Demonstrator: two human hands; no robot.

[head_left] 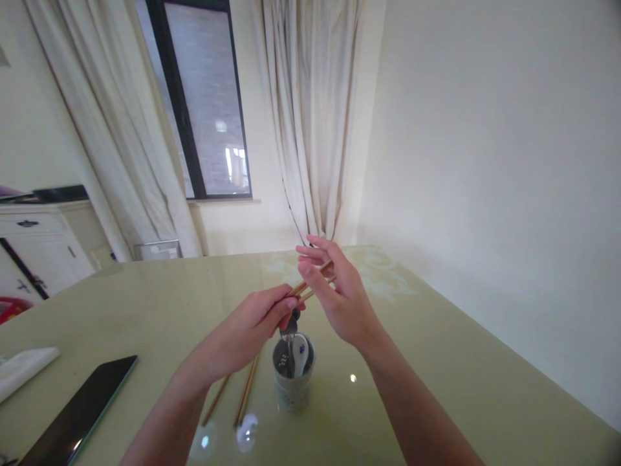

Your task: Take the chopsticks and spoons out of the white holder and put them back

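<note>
Above the table, my left hand is closed around a pair of wooden chopsticks, which slant up to the right. My right hand is at their far ends, fingers stretched out and apart, the thumb crossing in front of the sticks; whether it bears on them is hard to see. Just below stands a grey utensil cup. In it are a white ceramic spoon with a blue mark and metal spoons, partly hidden by my left hand. More chopsticks lie on the table left of the cup.
A black tablet-like device and a white object lie on the left of the greenish glossy table. A wall runs along the right edge. Behind are curtains, a window and a white cabinet.
</note>
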